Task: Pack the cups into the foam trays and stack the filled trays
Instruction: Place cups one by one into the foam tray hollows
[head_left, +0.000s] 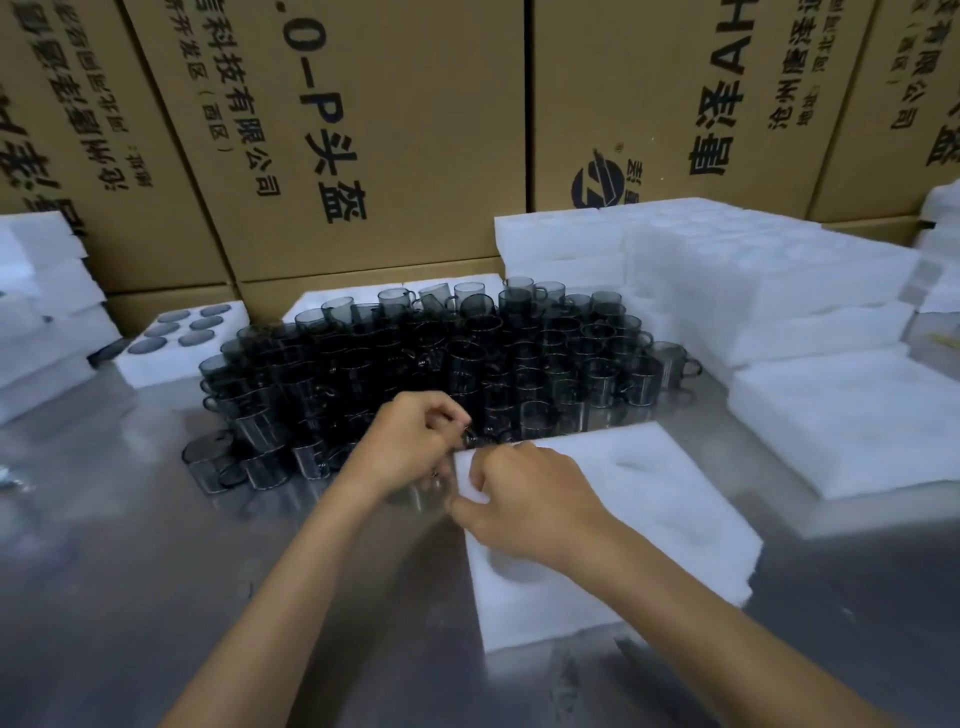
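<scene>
From my head camera, looking down: my left hand (415, 441) is curled at the near edge of a big cluster of dark smoked-glass cups (441, 358), its fingers pinching what looks like the handle of a cup (423, 493) that hangs just below my palm; the glass is clear and blurred, so I can barely make out its outline. Just to the right of that grip, almost touching it, my right hand (524, 499) rests with bent fingers on the left corner of a white foam tray (649, 499); I cannot tell whether it pinches the foam or only presses on it. The tray lies flat on a shiny metal table (156, 571), with shallow round pockets showing beside and below my right hand. Beyond both hands the cups stand packed together. Farther left of my grip sits a filled foam tray (182, 338) with round cup mouths showing. To the right rise stacks of foam trays (753, 291). Behind everything stand brown cardboard boxes (363, 130) with black print.
</scene>
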